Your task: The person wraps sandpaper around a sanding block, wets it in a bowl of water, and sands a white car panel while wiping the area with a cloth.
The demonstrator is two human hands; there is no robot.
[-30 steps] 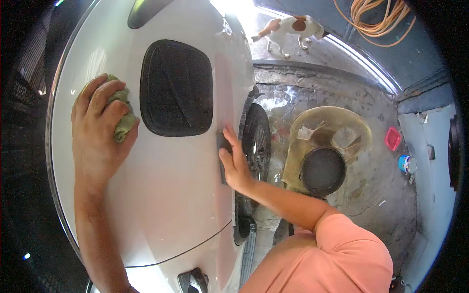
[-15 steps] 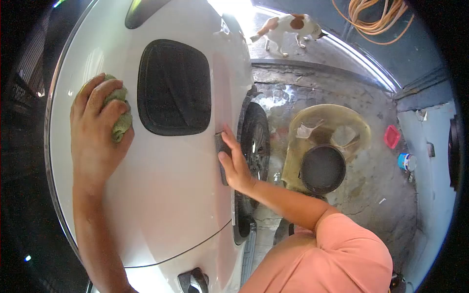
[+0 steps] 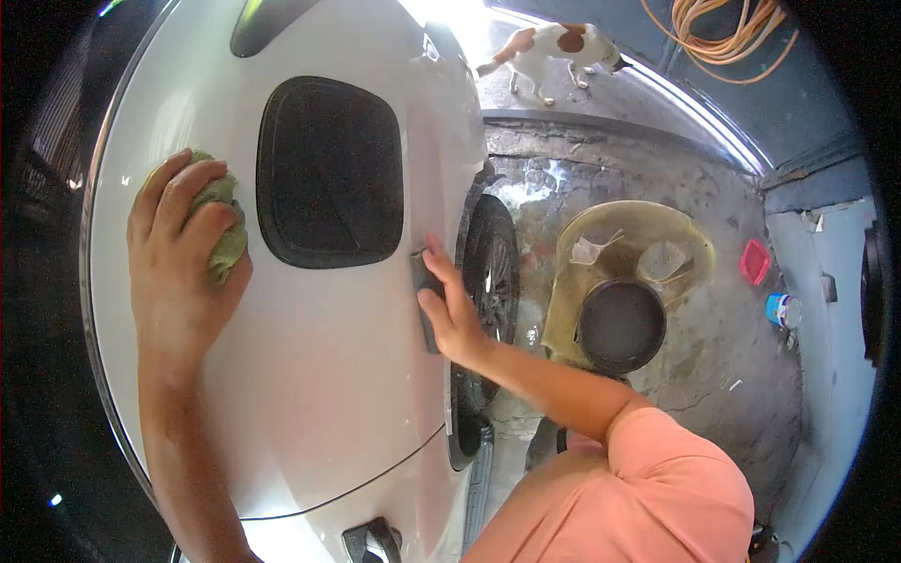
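Note:
My left hand (image 3: 183, 253) is curled over a crumpled green cloth (image 3: 223, 225), which lies against the white car body (image 3: 319, 375). Just right of that hand is a dark rounded-square window (image 3: 330, 174). My right hand (image 3: 458, 324) grips a dark grey flat block (image 3: 425, 305) and presses it to the car's side, above the wheel (image 3: 490, 272). Its thumb and fingers lie over the block, partly hiding it.
A round black pan-like container (image 3: 621, 326) stands on a worn yellowish chair seat (image 3: 582, 220). A pink dish (image 3: 754, 262) and a blue-labelled tub (image 3: 782, 310) lie by the wall. A white-and-brown dog (image 3: 558, 52) stands behind, near a coiled orange hose (image 3: 732, 33).
The view has shifted a little, with the car window and left hand appearing slightly farther left. Both hands keep nearly the same places on the car, still holding the cloth and block.

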